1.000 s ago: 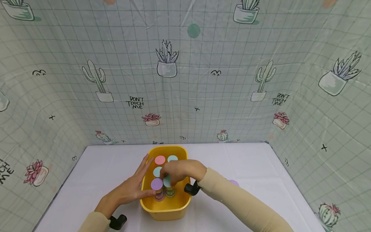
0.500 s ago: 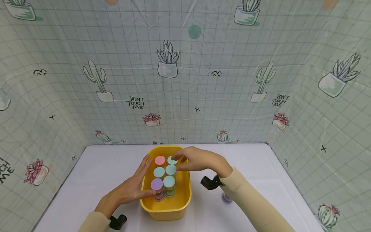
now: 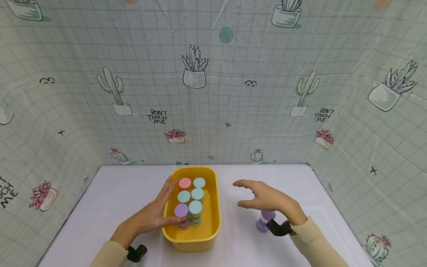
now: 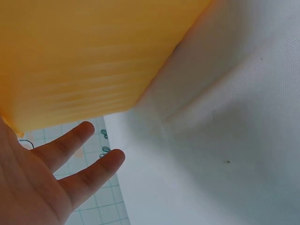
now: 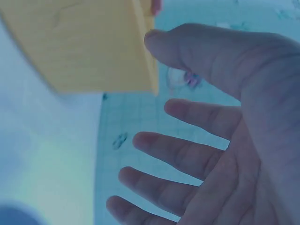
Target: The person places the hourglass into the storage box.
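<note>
A yellow bin (image 3: pixel 193 246) stands left of centre on the table, its wall also showing in both wrist views. Inside are a pink-lidded jar (image 3: pixel 185 183), several light-blue-lidded jars (image 3: pixel 195 207) and a purple-lidded jar (image 3: pixel 181 210), all upright. My left hand (image 3: pixel 150 219) rests along the bin's left rim, fingers extended, thumb reaching over the rim near the purple lid. To the bin's right, my right hand (image 3: pixel 267 196) is over the table, holding nothing, with fingers spread. Another purple-lidded jar (image 3: pixel 262 225) stands on the table, partly hidden by the right hand and wrist camera.
A white cloth covers the table (image 3: pixel 240 252). Grid-patterned fabric (image 3: pixel 227 92) with plant drawings surrounds its back and sides. Black cameras sit on the left wrist (image 3: pixel 136 253) and right wrist (image 3: pixel 280 227).
My right hand has let go of a blue-lidded jar in the bin, lifted out and moved right towards the purple-lidded jar on the table. My left hand has stayed at the rim.
</note>
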Motion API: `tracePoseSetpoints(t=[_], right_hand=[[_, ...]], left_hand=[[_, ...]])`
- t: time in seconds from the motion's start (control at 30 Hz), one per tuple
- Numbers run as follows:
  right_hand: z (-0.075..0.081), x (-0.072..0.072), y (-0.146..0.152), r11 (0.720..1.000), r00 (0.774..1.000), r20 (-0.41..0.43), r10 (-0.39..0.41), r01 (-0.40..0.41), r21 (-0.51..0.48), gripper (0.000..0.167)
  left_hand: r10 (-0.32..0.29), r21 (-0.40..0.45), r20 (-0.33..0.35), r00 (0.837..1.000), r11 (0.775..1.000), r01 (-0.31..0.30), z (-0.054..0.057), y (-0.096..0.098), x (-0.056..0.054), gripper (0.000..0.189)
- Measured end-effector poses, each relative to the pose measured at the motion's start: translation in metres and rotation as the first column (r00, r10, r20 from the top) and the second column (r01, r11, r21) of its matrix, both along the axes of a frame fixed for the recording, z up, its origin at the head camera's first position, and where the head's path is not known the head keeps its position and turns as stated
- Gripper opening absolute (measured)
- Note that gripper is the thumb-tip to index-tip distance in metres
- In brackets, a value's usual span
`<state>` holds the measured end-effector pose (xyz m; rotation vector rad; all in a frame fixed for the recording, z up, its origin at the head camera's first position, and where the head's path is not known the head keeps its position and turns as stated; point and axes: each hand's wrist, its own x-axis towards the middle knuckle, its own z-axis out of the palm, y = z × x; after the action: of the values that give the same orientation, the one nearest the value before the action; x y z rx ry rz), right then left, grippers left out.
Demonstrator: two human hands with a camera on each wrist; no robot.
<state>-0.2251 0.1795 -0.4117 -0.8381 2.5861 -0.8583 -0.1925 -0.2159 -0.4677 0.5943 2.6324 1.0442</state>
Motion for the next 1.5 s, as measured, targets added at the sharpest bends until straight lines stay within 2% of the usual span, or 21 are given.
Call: tracePoseSetpoints(t=[0.2,0.47,0.7,0.97,1.27,1.5], right_hand=[[-0.02,0.011,0.03,0.997,0.997,0.022,-0.073,0.073,0.003,0.071],[-0.042,0.029,0.06,0.99,0.989,0.046,-0.142,0.143,-0.018,0.072],[-0.058,0.039,0.075,0.975,0.971,0.123,-0.207,0.215,-0.059,0.073],[-0.066,0.047,0.082,0.956,0.953,0.189,-0.238,0.264,-0.128,0.074],[-0.072,0.051,0.08,0.932,0.943,0.198,-0.269,0.306,-0.192,0.071],[-0.076,0.053,0.075,0.901,0.932,0.269,-0.241,0.318,-0.294,0.067]], left_hand=[[0.001,0.004,0.0,1.0,1.0,-0.001,0.0,0.0,-0.001,0.112],[-0.007,0.011,-0.012,1.0,1.0,0.007,-0.001,0.0,-0.001,0.113],[-0.003,0.013,-0.018,1.0,1.0,0.003,-0.003,-0.001,-0.002,0.112],[0.005,0.01,-0.014,1.0,1.0,-0.004,-0.004,0.0,-0.001,0.112],[-0.001,0.008,-0.01,1.0,1.0,0.001,-0.004,0.0,-0.002,0.112],[-0.003,0.018,-0.02,1.0,1.0,0.003,-0.005,-0.001,-0.002,0.111]])
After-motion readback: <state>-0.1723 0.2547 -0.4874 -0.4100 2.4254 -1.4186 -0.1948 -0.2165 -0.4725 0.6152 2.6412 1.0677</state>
